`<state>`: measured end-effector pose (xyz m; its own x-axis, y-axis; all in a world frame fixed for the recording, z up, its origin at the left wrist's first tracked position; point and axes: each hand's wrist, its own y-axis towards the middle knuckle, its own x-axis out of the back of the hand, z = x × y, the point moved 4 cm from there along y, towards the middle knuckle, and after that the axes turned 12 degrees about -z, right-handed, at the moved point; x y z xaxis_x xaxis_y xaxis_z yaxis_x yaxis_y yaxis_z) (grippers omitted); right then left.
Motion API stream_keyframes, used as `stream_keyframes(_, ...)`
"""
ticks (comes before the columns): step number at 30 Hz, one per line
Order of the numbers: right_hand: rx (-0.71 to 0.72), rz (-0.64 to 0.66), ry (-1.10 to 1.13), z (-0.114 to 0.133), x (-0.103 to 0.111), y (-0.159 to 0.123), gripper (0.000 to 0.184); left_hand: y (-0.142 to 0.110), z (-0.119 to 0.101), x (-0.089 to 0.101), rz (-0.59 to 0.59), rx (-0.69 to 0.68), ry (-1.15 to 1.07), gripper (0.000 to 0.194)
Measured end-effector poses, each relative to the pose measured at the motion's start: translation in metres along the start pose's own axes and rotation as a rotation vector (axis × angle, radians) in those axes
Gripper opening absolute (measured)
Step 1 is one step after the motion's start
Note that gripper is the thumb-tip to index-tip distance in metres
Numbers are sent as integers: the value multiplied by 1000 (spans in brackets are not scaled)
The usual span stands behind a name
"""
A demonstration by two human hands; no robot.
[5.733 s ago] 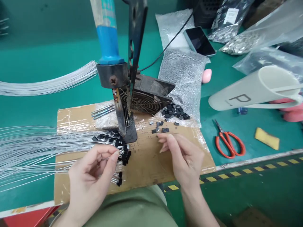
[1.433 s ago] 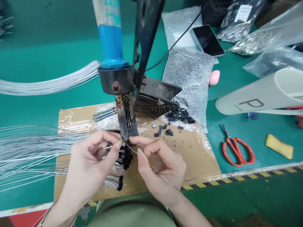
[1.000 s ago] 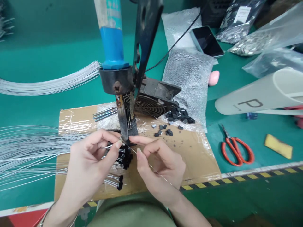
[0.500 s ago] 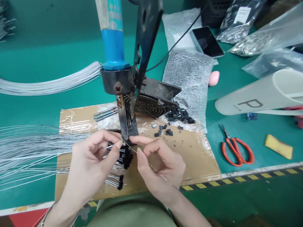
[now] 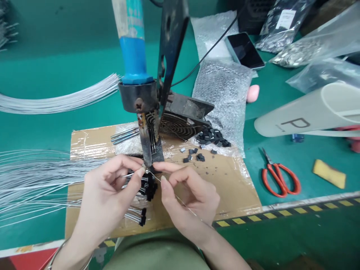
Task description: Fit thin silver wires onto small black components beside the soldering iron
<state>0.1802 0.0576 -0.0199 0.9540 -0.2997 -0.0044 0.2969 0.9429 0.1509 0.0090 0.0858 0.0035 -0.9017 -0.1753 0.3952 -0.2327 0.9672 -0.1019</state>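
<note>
A soldering iron (image 5: 134, 60) with a blue handle points down in a black stand (image 5: 172, 45). Right under its tip, my left hand (image 5: 111, 191) is closed in a pinch on a small metal connector (image 5: 146, 170) with a thin wire; my fingers hide part of it. From the right, my right hand (image 5: 189, 202) pinches a strand of solder wire (image 5: 184, 204), whose end reaches the iron's tip. Below the tip lie several wires with black connectors (image 5: 149, 187), partly behind my left hand.
A cardboard sheet (image 5: 225, 187) covers the work spot. Behind the iron stands a small fan (image 5: 182, 125), with black connector housings (image 5: 212, 137) beside it. Red-handled scissors (image 5: 281, 178), a yellow sponge (image 5: 329, 173), a white cup (image 5: 303, 110) and a phone (image 5: 244, 50) lie right. White wires (image 5: 56, 101) lie left.
My right hand has shifted very slightly left toward the iron's tip, the solder wire still pinched. My left hand stays nearly still. The whole view has drifted slightly.
</note>
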Motion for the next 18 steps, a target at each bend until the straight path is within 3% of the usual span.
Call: stream_keyframes(18, 80, -38, -81, 5, -2, 0, 22, -1, -1, -1, -8, 5, -5, 8)
